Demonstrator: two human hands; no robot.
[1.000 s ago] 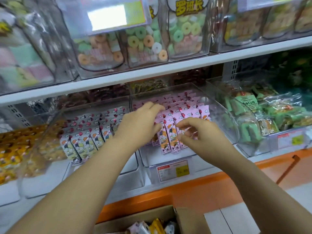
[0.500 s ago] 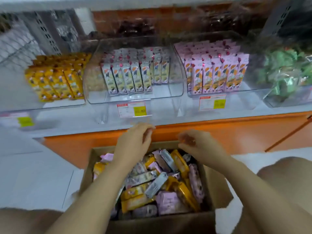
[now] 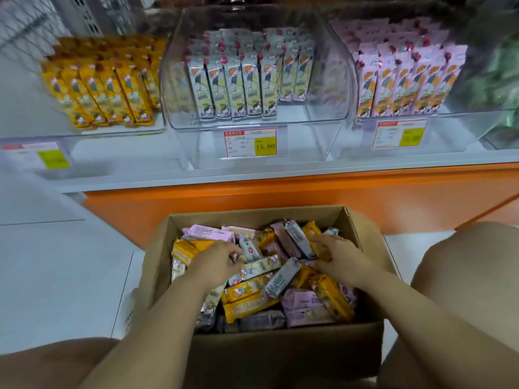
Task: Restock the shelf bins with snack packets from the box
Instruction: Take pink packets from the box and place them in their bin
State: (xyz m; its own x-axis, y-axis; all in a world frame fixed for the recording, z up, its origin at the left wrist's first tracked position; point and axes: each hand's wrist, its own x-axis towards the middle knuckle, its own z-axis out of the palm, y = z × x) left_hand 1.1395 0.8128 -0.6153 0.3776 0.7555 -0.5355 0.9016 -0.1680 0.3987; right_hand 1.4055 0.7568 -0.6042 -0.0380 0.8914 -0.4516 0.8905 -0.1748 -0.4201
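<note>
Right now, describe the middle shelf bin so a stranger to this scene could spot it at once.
Above the orange panel, a white shelf carries clear bins. The middle bin sits straight above the cardboard box. It alone holds pale grey packets, between yellow packets and pink packets, and its price tag reads 15.80.

likely a shop: price tags (image 3: 250, 142), snack bins (image 3: 323, 113)
</note>
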